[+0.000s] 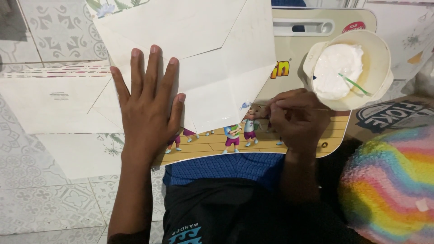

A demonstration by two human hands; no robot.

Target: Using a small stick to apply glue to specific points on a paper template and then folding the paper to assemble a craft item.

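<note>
your left hand (pixel 147 106) flat, fingers spread, pressing down on folded white paper (pixel 203 54), which lies on cartoon-printed lap board (pixel 289 49) across your legs

right hand (pixel 296 119) curled shut, pinching thin stick (pixel 323 109) right at paper's lower right corner, tip hidden by fingers

small cream bowl (pixel 379 58) of white paste sits on board's right end, just beyond right hand, green stick (pixel 355 84) lying in paste

more white sheets (pixel 49 104) spread on tiled floor (pixel 49 199) to left, fuzzy rainbow cushion (pixel 389 180) at lower right
</note>
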